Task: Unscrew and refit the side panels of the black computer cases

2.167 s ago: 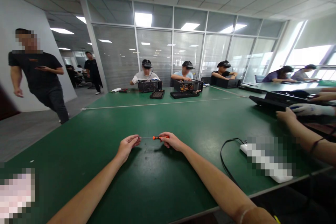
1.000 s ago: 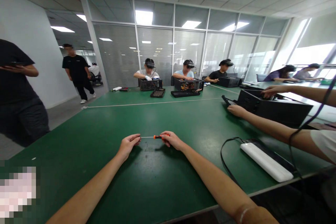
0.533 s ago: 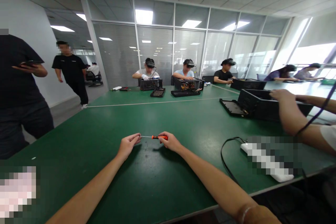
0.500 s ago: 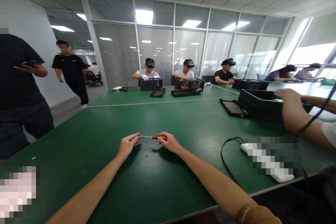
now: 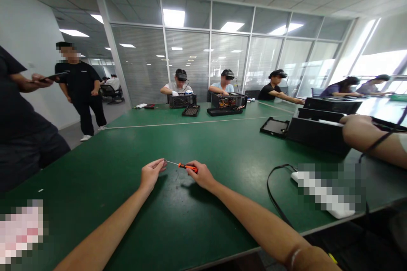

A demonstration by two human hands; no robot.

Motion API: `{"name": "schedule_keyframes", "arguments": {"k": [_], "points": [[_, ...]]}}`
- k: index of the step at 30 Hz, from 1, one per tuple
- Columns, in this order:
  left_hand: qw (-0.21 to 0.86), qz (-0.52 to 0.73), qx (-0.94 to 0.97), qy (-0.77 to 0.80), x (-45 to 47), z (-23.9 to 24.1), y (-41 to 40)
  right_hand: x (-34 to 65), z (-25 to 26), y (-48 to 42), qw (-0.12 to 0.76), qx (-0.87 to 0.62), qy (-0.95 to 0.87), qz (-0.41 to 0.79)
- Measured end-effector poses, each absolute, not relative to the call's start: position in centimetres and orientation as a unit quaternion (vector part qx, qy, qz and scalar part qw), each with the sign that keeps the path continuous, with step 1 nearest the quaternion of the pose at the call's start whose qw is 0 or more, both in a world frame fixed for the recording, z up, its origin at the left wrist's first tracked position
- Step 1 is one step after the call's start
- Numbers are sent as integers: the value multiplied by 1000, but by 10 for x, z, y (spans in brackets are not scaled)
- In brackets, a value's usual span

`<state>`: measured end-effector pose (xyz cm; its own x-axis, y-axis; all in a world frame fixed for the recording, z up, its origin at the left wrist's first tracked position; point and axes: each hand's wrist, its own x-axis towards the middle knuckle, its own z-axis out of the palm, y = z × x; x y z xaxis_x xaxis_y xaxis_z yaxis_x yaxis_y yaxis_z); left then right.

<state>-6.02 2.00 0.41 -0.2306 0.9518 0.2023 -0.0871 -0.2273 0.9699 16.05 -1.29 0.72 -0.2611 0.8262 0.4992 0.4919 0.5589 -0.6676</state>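
My right hand (image 5: 201,175) is closed around the orange and black handle of a screwdriver (image 5: 188,168). Its thin metal shaft points left and slightly up, above the green table (image 5: 219,152). At the shaft's tip, my left hand (image 5: 151,174) has its thumb and fingers pinched together. A tiny dark spot shows between those fingertips, too small to name. Both forearms reach in from the bottom of the view.
On the right stand a white power strip (image 5: 327,197) with a black cable and a black computer case (image 5: 318,135), where another person's arm (image 5: 372,139) reaches in. Several people work on cases across the table. Two people stand at the left. A blurred-out pinkish item (image 5: 22,233) lies lower left.
Both my hands have shifted slightly left, and the screwdriver slants more, tip up. The neighbour's case has been tilted or turned. A co-worker opposite now stretches an arm toward it.
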Motion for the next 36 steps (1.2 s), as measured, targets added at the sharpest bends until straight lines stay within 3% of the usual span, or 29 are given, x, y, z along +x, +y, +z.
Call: {"name": "schedule_keyframes", "arguments": {"k": [36], "points": [[398,647,457,462,-61,-1,23,156,13,-23,393,-431,-806,101]]}}
